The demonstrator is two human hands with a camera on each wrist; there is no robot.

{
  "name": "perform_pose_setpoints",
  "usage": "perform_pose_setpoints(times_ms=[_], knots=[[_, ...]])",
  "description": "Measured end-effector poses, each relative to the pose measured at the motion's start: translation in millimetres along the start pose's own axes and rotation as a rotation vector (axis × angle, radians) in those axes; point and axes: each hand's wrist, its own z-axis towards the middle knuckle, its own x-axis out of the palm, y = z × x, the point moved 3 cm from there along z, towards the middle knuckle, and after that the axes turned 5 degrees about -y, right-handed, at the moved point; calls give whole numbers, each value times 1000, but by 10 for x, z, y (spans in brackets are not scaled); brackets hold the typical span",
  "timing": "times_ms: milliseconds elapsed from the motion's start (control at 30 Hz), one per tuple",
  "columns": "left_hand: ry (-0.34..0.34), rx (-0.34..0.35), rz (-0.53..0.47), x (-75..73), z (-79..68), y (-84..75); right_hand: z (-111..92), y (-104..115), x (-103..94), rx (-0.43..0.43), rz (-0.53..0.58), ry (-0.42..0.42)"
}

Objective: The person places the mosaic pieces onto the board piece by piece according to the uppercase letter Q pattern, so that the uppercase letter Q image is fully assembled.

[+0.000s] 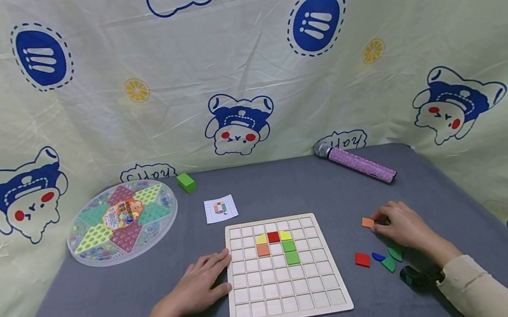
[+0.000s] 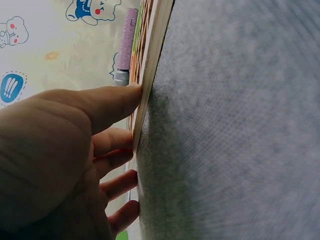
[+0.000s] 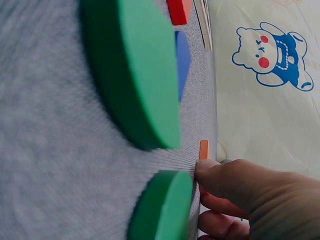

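Note:
My left hand point(image 1: 203, 282) rests at the left edge of a wooden grid board point(image 1: 255, 309), its fingers extended. In the left wrist view the thumb and fingertips touch the board's side point(image 2: 154, 60). On the grid lie two yellow tiles point(image 1: 261, 239), a red tile point(image 1: 273, 237), an orange square point(image 1: 263, 250) and two green squares point(image 1: 292, 258). Right of the board, my right hand point(image 1: 406, 225) pinches an orange tile point(image 1: 367, 222) between thumb and fingers, low over the cloth. The right wrist view shows the thumb across this orange tile point(image 3: 204, 149).
Near the right hand lie a red tile point(image 1: 362, 259), a blue piece point(image 1: 378, 256) and two green curved pieces point(image 1: 388, 264). Farther back are a small pattern card point(image 1: 222, 216), a green block point(image 1: 186, 182), a round patterned game board point(image 1: 92, 254) and a purple glittery microphone point(image 1: 362, 164).

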Motion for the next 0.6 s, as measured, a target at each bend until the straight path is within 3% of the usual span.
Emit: perform_pose_setpoints(times_ms=[333,600], knots=[[5,2,6,-2,-7,0,-7,37,-9,-8,-8,-12],[5,11,12,-34,-25,-23,-3,280,-59,-38,-24,-33]])
